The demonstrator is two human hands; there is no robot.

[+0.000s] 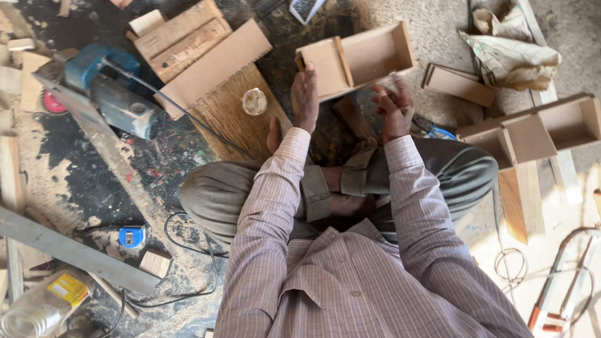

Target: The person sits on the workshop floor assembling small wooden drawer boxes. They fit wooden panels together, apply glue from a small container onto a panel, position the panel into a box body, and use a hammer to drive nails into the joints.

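The sawdust-strewn floor [94, 188] fills the view, the seated person's crossed legs at its centre. At ten o'clock lies a blue power saw [103, 87], with stacked boards [194, 50] toward eleven. At three o'clock sits a divided wooden box [538, 128]. At twelve o'clock an open plywood box [357, 57] rests tilted on the floor, just beyond both hands. The left hand [305, 97] is raised edge-on, fingers straight and together, its tips near or touching the box's lower edge; contact cannot be told. The right hand [393, 103] hovers loosely open, fingers curled, gripping nothing. A small round lid [254, 101] lies left of the left hand.
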